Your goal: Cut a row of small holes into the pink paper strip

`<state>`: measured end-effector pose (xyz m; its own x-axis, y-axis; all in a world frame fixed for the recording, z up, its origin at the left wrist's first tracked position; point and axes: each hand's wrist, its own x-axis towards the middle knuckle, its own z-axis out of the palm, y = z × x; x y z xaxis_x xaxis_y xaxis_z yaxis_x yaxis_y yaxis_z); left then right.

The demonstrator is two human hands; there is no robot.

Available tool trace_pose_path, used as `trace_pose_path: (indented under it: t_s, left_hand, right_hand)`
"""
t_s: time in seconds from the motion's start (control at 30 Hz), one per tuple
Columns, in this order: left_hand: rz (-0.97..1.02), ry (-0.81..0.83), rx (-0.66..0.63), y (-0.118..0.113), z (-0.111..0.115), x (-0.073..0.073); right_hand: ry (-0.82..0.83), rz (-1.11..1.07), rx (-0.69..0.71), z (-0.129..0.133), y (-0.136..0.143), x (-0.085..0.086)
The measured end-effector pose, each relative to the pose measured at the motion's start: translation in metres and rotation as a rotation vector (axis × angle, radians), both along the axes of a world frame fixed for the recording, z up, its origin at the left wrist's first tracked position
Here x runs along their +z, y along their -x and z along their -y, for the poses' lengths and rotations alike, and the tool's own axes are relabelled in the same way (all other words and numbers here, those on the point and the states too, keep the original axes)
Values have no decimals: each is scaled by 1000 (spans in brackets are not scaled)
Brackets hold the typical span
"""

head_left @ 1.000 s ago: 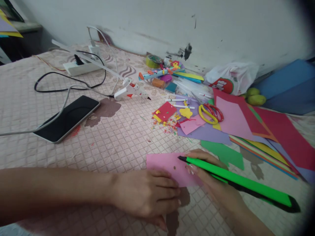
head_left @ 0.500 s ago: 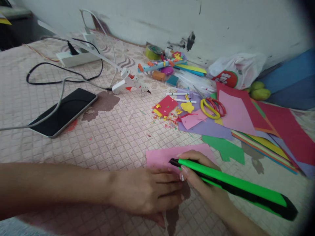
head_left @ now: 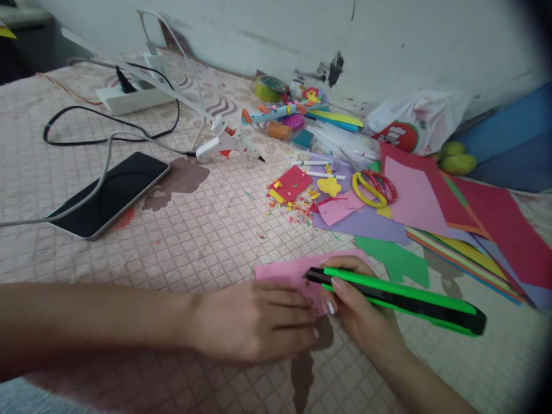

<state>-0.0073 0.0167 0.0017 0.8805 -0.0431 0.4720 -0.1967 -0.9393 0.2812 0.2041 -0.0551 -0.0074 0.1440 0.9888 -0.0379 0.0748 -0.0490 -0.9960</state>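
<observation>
Off-white wall [head_left: 267,34] at the back with dark smudges on it, and a table under quilted cloth [head_left: 207,241] in front of us. We've only got the head camera to go by. Our pink paper [head_left: 278,273] lies on the cloth, close in front of us, just this side of a green paper scrap [head_left: 394,259]. Left hand [head_left: 254,322] is palm down on the near part of the sheet, fingers straight and close together, not wrapped around anything. Right hand [head_left: 366,316] has a narrow grip, thumb and fingers closed round the green cutter [head_left: 414,293] near its front end. The black nose sits over the sheet by a small dark spot; we can't tell if the tip actually touches.

To do this bit well, we'd say press the paper dead flat, since quilted cloth probably gives under a point. Left fingertips look awfully near that nose, so slide them out of the blade's line. Low angle, light pressure, small moves: thin paper likely tears if we shove.
</observation>
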Motion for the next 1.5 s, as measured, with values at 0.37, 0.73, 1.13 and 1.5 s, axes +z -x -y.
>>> trace_pose_path:
  t_s: [0.37, 0.73, 1.13, 1.5]
  left_hand:
    - [-344, 288, 62, 7, -51, 5]
    - [-296, 308, 74, 5, -50, 0]
    - [-278, 271, 171, 2, -49, -5]
    - [-264, 275, 166, 2, -50, -5]
  right_hand:
    - [-176, 7, -103, 7, -5, 11]
    - [-259, 496, 178, -1, 14, 28]
    - [-318, 562, 203, -2, 14, 27]
    - [-297, 542, 220, -3, 15, 23]
